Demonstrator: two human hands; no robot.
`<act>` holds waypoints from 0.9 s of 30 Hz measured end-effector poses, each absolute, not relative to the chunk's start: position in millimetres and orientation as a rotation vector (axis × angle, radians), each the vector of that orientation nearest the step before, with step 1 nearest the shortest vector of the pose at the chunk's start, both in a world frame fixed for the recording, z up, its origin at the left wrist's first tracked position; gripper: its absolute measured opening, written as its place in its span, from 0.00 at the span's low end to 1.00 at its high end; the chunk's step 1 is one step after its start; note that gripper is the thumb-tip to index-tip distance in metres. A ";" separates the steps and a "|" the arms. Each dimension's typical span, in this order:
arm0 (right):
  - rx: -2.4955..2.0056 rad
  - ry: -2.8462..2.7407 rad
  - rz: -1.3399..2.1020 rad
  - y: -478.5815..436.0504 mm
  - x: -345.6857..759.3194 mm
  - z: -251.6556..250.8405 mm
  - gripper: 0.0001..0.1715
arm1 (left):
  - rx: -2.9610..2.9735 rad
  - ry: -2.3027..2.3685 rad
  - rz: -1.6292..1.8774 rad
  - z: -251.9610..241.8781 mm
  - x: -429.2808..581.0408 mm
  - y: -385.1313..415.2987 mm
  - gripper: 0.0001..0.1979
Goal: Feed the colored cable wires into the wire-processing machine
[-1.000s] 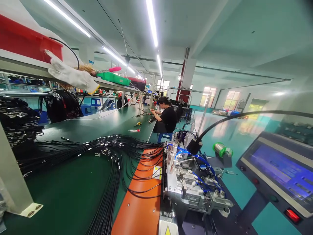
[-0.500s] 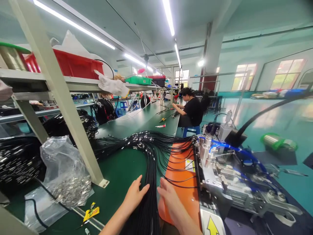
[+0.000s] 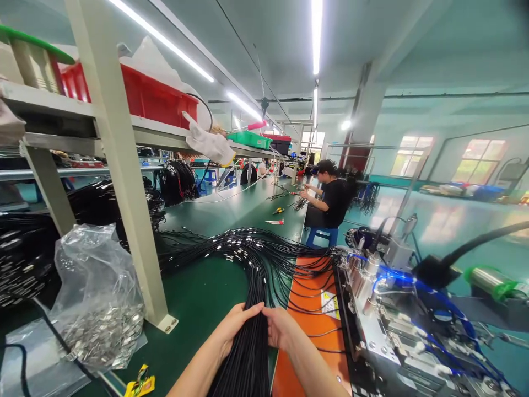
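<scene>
A thick bundle of black cables (image 3: pixel 256 286) with metal ends runs down the green bench toward me and fans out at its far end. My left hand (image 3: pixel 235 328) grips the bundle from the left, fingers curled over it. My right hand (image 3: pixel 281 328) pinches the same bundle from the right, fingertips meeting the left hand's. Both hands sit at the edge of the orange mat (image 3: pixel 308 331), just left of the metal machine (image 3: pixel 397 325) with blue tubing.
A clear bag of small metal parts (image 3: pixel 99 309) lies left, beside a cream shelf post (image 3: pixel 124 182). Red bins (image 3: pixel 152 99) and a white glove (image 3: pixel 209 144) sit on the shelf above. Another person (image 3: pixel 330 201) sits working farther down the bench. A solder spool (image 3: pixel 491 281) lies at the right.
The view swung left and down, and my hands came into sight. They went from lying open on either side of the cables to closing on the bundle.
</scene>
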State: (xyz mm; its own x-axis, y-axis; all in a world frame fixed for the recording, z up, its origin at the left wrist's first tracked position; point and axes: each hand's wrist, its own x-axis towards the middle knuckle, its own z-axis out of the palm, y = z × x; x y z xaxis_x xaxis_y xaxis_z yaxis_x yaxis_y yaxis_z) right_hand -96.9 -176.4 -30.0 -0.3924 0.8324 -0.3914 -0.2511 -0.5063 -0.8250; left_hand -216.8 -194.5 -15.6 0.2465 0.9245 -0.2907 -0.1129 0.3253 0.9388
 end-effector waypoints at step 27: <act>-0.883 -0.636 2.134 -254.1 -43.0 14.4 0.09 | 0.904 1.080 0.891 -32.1 -209.7 -188.9 0.12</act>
